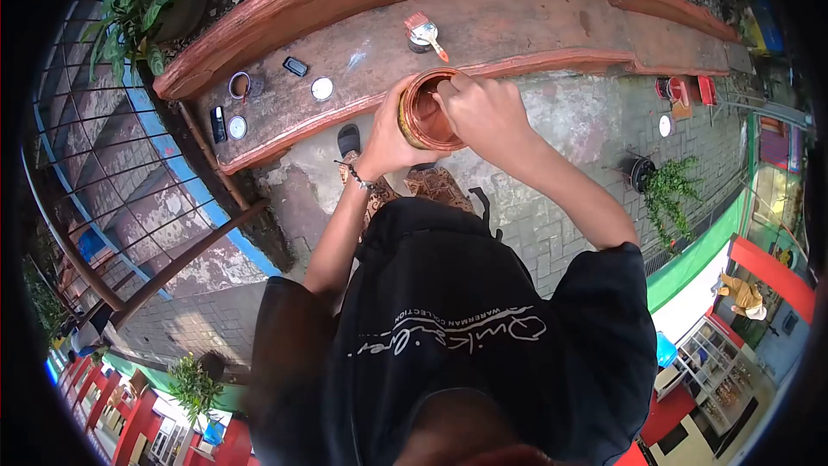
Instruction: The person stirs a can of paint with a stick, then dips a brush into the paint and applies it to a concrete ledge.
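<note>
My left hand [385, 140] is wrapped around the side of a paint can [405, 132], tilted so its mouth faces me. Reddish-brown paint [429, 112] coats the inside and rim. At the mouth, my right hand [485, 112] has its fingers closed and partly inside the can; what they pinch, if anything, is hidden. Beyond the can, a paintbrush [440, 52] with a pale, orange-tipped handle and reddish bristles rests across a small container [423, 34] on the ledge.
On the ledge [517, 30] stand a cup [240, 85], a dark small box [295, 66] and white lids [322, 89]. A metal railing [112, 207] lies left. Right are red containers [705, 91] and a potted plant [671, 194]. A person [742, 296] is far right.
</note>
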`<state>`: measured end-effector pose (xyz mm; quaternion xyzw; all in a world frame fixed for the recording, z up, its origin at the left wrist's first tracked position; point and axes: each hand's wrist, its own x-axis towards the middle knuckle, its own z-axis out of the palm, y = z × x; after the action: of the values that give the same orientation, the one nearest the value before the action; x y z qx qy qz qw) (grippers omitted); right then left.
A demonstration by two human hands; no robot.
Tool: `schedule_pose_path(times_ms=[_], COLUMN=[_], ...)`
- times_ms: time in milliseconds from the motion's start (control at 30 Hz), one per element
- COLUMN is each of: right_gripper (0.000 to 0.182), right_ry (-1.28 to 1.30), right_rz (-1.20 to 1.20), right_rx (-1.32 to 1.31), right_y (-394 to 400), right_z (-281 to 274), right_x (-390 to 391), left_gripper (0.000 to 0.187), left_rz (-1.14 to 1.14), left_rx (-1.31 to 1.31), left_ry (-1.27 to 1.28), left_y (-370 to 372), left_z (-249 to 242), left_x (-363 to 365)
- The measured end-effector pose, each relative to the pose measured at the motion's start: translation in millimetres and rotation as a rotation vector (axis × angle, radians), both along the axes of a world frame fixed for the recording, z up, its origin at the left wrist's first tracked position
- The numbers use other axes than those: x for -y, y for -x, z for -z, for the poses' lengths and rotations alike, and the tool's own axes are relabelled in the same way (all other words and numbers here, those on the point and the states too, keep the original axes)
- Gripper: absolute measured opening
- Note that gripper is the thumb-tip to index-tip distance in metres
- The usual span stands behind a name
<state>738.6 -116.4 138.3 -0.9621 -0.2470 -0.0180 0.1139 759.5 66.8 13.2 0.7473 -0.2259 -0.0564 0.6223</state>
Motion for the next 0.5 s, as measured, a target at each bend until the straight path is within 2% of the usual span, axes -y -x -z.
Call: schedule_pose_path(times_ms=[67, 133, 200, 233, 267, 333, 367, 433, 500], right_gripper=[0.008, 0.008, 0.022, 0.020, 0.020, 0.018, 0.018, 0.013, 0.012], right_ry=[0.085, 0.128, 0.141, 0.151, 0.151, 0.095, 0.093, 0.109, 0.120], right_rz=[0.136, 0.134, 0.023, 0.023, 0.024, 0.186, 0.184, 0.244, 0.247], right_rx=[0.081, 0.017, -0.130, -0.106, -0.099, 0.083, 0.090, 0.369, 0.441], right_y=[0.5, 11.5, 16.1, 15.0, 14.0, 11.3, 7.0, -3.5, -17.5], right_z=[3.5, 2.4, 1.0, 2.5, -0.8, -12.3, -15.3, -20.5, -32.7], right_x=[7.2, 6.3, 7.2, 7.4, 6.7, 3.9, 1.5, -6.4, -14.3], left_gripper=[0.117, 0.116, 0.116, 0.116, 0.118, 0.122, 0.123, 0.122, 0.122], left_rz=[0.099, 0.083, 0.016, 0.018, -0.076, -0.270, -0.302, -0.363, -0.469], left_rx=[-0.042, -0.074, -0.057, -0.053, -0.002, 0.106, 0.200, 0.252, 0.305], left_ry=[0.083, 0.080, 0.029, 0.031, 0.084, 0.189, 0.211, 0.252, 0.278], left_y=[1.7, 7.9, 10.7, 10.5, 12.0, 12.2, 5.4, -9.4, -24.7], left_z=[5.6, 7.7, 9.3, 12.0, 20.1, 33.2, 30.9, 26.0, 8.1], left_x=[-3.6, -4.9, -0.7, 3.9, 10.1, 20.9, 24.7, 32.4, 42.4])
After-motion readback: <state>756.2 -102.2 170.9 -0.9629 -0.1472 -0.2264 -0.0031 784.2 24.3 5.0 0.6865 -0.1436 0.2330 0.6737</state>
